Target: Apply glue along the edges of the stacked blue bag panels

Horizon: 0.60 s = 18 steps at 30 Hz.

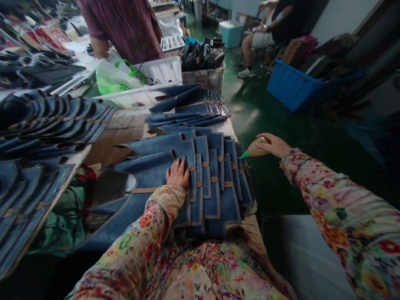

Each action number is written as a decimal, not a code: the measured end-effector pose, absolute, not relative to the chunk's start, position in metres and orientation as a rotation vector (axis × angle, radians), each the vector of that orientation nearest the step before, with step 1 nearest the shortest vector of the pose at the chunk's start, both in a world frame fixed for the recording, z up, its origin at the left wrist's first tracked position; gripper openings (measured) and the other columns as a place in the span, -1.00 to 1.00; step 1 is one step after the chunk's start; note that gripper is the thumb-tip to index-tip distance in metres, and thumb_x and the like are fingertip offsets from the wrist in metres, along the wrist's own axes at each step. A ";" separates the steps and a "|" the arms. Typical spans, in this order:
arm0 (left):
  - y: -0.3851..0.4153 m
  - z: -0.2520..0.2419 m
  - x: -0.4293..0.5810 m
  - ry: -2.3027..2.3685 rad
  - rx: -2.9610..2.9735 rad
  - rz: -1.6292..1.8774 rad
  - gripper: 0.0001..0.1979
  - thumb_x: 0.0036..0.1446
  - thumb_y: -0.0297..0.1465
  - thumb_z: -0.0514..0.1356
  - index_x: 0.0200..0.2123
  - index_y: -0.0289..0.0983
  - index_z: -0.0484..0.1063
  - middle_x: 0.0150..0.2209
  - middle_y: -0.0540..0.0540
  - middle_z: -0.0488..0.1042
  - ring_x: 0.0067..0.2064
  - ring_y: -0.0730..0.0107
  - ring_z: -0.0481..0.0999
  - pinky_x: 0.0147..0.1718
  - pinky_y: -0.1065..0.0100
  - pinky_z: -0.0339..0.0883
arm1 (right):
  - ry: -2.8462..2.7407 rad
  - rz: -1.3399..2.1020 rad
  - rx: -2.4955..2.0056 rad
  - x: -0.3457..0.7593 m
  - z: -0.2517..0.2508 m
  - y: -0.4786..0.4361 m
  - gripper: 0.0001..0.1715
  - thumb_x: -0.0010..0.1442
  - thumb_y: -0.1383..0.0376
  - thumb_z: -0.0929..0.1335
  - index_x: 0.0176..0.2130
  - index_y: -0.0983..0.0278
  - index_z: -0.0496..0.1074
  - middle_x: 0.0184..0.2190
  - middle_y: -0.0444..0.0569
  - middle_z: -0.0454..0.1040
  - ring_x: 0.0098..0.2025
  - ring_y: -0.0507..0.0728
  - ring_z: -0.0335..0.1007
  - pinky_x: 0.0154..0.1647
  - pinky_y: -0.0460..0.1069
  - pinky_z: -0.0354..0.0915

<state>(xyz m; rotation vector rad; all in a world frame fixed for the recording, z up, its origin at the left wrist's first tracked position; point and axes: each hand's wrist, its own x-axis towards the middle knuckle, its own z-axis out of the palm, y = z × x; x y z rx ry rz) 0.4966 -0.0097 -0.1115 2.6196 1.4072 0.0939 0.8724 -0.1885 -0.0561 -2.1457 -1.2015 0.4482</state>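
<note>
My left hand (pixel 178 173) lies flat with its fingers spread on overlapping blue leather-like panels (pixel 153 175) with grey edges and tan strips. Held out past the right side of these panels, my right hand (pixel 275 146) is wrapped round a squeeze bottle (pixel 258 147) of yellowish-brown contents. The bottle is tipped sideways, and its green nozzle points left and down at the panels' right edge. Whether the nozzle touches a panel I cannot tell. Thin loose threads stick out near the ends of the tan strips.
More blue panels (pixel 59 112) are stacked on the left table. Behind my panels stands a white crate (pixel 168 73) with a green-white bag (pixel 112 79). A blue bin (pixel 293 85) is on the green floor at right. One person stands ahead; another sits further back.
</note>
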 end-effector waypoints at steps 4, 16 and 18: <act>-0.011 -0.111 0.497 1.425 2.618 0.094 -0.45 0.26 -0.19 -0.09 0.29 -0.18 0.09 0.33 -0.09 0.03 0.31 0.24 0.05 0.25 0.02 -0.08 | -1.279 0.559 -2.130 0.868 -0.055 -0.200 -0.38 -0.04 -0.15 0.31 -0.14 0.20 0.43 -0.19 -0.02 0.49 -0.14 0.26 0.41 -0.08 0.15 0.34; -0.012 -0.109 0.498 1.429 2.603 0.090 -0.45 0.26 -0.19 -0.09 0.29 -0.18 0.09 0.33 -0.09 0.03 0.31 0.24 0.05 0.26 0.02 -0.09 | -1.173 0.310 -2.183 0.865 -0.055 -0.193 -0.44 -0.03 -0.09 0.33 -0.13 0.19 0.39 -0.13 0.05 0.43 -0.07 0.31 0.37 0.00 0.23 0.29; -0.012 -0.107 0.498 1.425 2.598 0.087 -0.45 0.26 -0.19 -0.09 0.29 -0.19 0.09 0.33 -0.09 0.03 0.32 0.24 0.05 0.26 0.02 -0.10 | -1.217 0.401 -2.184 0.864 -0.053 -0.204 -0.43 -0.02 -0.11 0.33 -0.13 0.19 0.40 -0.16 0.02 0.46 -0.12 0.30 0.39 -0.03 0.22 0.31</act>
